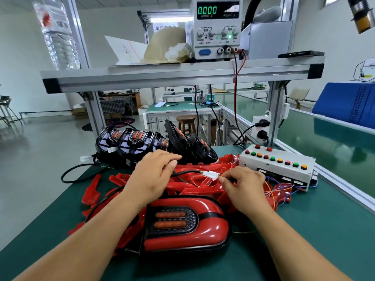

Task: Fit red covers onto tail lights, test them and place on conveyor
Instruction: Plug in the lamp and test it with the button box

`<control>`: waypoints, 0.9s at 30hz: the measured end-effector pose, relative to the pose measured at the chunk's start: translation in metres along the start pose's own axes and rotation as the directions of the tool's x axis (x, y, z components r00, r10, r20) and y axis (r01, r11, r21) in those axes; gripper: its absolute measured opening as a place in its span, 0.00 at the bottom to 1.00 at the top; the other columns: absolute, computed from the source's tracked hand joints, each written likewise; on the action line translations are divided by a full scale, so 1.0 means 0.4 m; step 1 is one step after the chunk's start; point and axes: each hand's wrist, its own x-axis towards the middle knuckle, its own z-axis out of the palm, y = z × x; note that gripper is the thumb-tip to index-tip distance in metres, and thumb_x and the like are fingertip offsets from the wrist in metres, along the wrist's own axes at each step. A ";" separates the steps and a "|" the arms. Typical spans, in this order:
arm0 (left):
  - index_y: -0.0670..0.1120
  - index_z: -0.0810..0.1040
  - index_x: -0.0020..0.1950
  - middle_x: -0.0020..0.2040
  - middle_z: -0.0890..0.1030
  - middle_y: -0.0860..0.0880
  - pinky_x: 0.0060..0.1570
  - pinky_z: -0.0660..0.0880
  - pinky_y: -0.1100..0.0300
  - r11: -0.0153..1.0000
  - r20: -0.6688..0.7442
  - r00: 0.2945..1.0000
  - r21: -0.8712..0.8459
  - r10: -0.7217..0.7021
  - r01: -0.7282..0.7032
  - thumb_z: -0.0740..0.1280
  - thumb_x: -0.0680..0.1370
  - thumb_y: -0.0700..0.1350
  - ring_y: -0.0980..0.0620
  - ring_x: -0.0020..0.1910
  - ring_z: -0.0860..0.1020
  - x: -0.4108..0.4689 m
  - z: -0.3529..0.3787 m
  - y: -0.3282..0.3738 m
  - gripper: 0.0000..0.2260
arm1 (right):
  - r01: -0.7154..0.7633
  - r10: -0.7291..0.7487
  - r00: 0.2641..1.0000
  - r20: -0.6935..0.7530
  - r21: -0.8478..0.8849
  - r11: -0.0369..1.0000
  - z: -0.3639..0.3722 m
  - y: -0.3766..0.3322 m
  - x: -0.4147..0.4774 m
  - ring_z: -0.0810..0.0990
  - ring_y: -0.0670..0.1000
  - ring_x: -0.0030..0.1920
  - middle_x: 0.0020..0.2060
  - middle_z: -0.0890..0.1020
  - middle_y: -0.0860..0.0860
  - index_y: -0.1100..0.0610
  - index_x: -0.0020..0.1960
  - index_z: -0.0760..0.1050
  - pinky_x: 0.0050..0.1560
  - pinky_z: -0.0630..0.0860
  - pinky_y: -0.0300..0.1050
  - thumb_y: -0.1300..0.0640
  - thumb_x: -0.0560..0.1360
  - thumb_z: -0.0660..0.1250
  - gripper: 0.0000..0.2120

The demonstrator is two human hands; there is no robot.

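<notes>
The covered tail light (211,226) lies on the green mat at 6 o'clock from both my hands, red cover on, its long axis running 9 to 3. Its black cable (188,172) climbs up to my left hand (151,177), whose thumb and forefinger are curled around it. From there the cable runs toward 3 o'clock and ends in the white connector (211,175).

That connector is what the next move turns on. It hangs over the pile of loose red covers (118,177), between my hands, its long axis also 9 to 3 and its open end facing my right hand (244,184). My right fingertips touch that end, pinching something small there. I take it for the mating plug on the thin coloured wires (284,188) that trail off at 3 o'clock toward the button test box (278,167), though my fingers hide most of it.

My right hand is the nearer one, so I judge it should push straight toward 9 while my left holds firm.

The power supply (217,27) at 12 o'clock reads zero; testing is not yet begun.
</notes>
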 end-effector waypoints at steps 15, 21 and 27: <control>0.60 0.79 0.51 0.51 0.81 0.60 0.55 0.70 0.63 0.878 0.268 0.908 -0.273 -0.323 0.393 0.59 0.81 0.58 0.63 0.54 0.76 -0.135 0.035 -0.083 0.10 | -0.034 0.039 0.999 0.019 -0.240 0.970 0.025 0.029 0.007 0.74 0.50 0.57 0.51 0.81 0.45 0.46 0.54 0.83 0.61 0.56 0.45 0.53 0.77 0.66 0.09; 0.59 0.76 0.48 0.46 0.80 0.59 0.43 0.67 0.72 0.893 0.011 0.944 -0.318 -0.331 0.317 0.59 0.81 0.56 0.65 0.47 0.76 -0.097 0.037 -0.084 0.07 | -0.003 -0.001 1.000 -0.012 -0.279 0.960 0.002 0.011 0.021 0.79 0.57 0.54 0.52 0.84 0.53 0.56 0.55 0.83 0.59 0.72 0.50 0.58 0.76 0.67 0.10; 0.63 0.74 0.47 0.47 0.80 0.60 0.41 0.67 0.79 0.852 -0.027 0.934 -0.420 -0.356 0.313 0.61 0.76 0.61 0.73 0.48 0.74 -0.105 0.066 -0.098 0.06 | -0.141 0.176 0.983 0.048 -0.411 0.901 -0.039 0.046 0.112 0.77 0.58 0.52 0.51 0.81 0.57 0.58 0.55 0.78 0.50 0.72 0.48 0.54 0.79 0.60 0.12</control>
